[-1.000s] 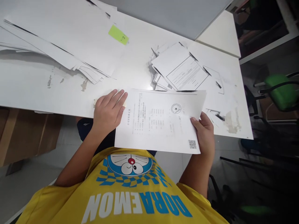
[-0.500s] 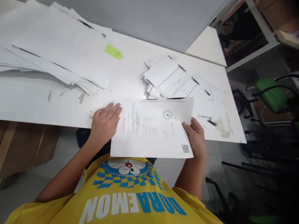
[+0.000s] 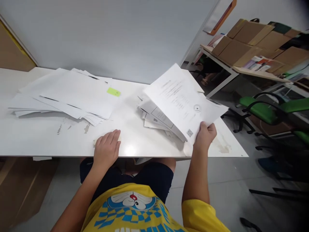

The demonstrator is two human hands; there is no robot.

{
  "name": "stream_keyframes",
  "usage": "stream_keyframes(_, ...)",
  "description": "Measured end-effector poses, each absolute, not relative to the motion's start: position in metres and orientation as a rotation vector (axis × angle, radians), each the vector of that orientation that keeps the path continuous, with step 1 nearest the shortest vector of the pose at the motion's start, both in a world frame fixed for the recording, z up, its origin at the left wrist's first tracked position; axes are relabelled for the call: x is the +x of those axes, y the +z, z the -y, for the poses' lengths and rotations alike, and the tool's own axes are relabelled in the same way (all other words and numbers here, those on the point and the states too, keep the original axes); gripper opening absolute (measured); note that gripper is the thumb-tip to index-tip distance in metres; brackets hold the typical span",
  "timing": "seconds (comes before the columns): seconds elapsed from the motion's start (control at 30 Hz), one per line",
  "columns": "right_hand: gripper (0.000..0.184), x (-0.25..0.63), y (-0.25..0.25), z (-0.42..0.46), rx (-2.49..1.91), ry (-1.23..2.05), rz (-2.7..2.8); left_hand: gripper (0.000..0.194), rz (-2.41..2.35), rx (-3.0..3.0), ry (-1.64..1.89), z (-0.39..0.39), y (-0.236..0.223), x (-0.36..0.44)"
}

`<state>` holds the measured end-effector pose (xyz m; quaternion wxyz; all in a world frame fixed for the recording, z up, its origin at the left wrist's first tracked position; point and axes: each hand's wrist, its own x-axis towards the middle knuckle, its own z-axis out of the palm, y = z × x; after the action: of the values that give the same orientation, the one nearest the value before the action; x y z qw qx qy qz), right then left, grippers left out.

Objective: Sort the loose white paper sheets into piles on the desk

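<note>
White sheet (image 3: 177, 100) x1 in RH (image 3: 204, 137)

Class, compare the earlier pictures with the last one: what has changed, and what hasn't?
The printed sheet has moved forward and rightward, away from the left hand, and is now tilted over the right-hand paper pile. The right hand still grips it. The left hand stays on the desk; the green note hasn't moved.
</note>
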<state>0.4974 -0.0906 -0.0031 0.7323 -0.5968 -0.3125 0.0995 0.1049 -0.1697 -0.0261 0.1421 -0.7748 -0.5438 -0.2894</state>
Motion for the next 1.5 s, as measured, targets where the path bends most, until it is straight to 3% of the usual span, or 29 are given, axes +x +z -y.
stream_keyframes(0.1, 0.032, 0.500, -0.020, 0.076, -1.551, 0.116, 0.797, 0.041, 1.581, -2.232, -0.841, 0.173, -0.025, 0.107)
stream_keyframes(0.33, 0.068, 0.503, -0.039, 0.073, -1.847, -0.195, 1.016, 0.043, 1.745, -2.296, -0.818, 0.171, -0.009, 0.090)
stream_keyframes(0.43, 0.064, 0.498, -0.042, 0.079, -1.780, -0.252, 0.983, 0.046, 1.912, -2.168, -0.783, 0.131, 0.005, 0.052)
stream_keyframes(0.57, 0.058, 0.488, -0.045, 0.084, -1.685, -0.237, 1.055, 0.078, 2.053, -2.190, -0.424, 0.061, 0.015, 0.005)
stream_keyframes(0.67, 0.057, 0.484, -0.046, 0.083, -1.654, -0.188, 1.110, 0.064, 1.970, -2.304, -0.246, 0.030, 0.014, -0.011)
stream_keyframes(0.83, 0.051, 0.484, -0.043, 0.083, -1.632, -0.124, 1.078, 0.053, 1.905, -2.228, -0.349, 0.032, 0.007, -0.024)
stream_keyframes(1.03, 0.049, 0.479, -0.040, 0.086, -1.661, -0.004, 1.079, 0.073, 1.846, -2.284, -0.281, 0.047, -0.002, -0.025)
stream_keyframes(1.17, 0.050, 0.476, -0.041, 0.086, -1.638, 0.004, 1.161, 0.049, 1.787, -2.252, -0.293, 0.043, 0.003, -0.017)
stream_keyframes(1.33, 0.046, 0.476, -0.039, 0.086, -1.609, -0.015, 1.209, 0.040, 1.862, -2.143, -0.517, 0.039, 0.005, -0.011)
stream_keyframes(1.5, 0.038, 0.434, -0.020, 0.088, -1.443, -0.081, 1.300, 0.023, 2.116, -1.730, -1.304, 0.039, -0.002, -0.013)
